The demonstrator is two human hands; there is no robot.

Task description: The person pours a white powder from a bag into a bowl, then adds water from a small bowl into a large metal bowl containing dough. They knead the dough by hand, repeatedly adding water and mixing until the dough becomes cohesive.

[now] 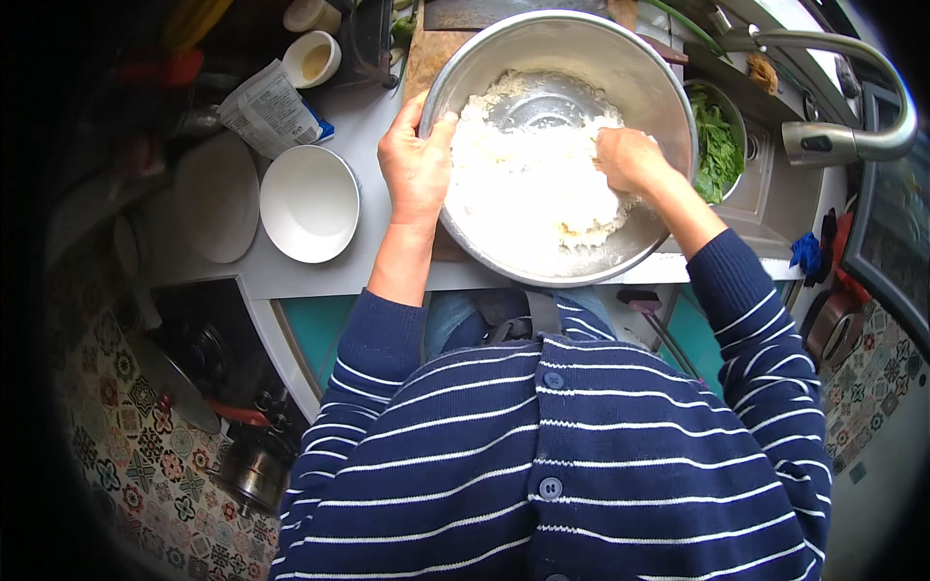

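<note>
A large metal mixing bowl point(657, 94) rests partly over a wooden cutting board point(436, 54) at the counter's front. My left hand point(418, 163) grips its left rim, thumb over the edge and fingers along the outside. Inside the bowl lies a white, floury, lumpy dough mixture point(523, 171), with some of it stuck to the wall. My right hand point(628, 160) is down in the mixture at the right side, fingers curled and partly buried. Strong glare washes out much of the mixture, and whether those fingers grasp any dough is hidden.
Left of the metal bowl stand a white bowl point(309, 207), a printed packet point(272, 109) and a small cup point(312, 59) with pale contents. At right, a basin of leafy greens point(718, 149) sits in the sink point(763, 178) near a curved faucet point(850, 141). A pot point(254, 468) stands at lower left.
</note>
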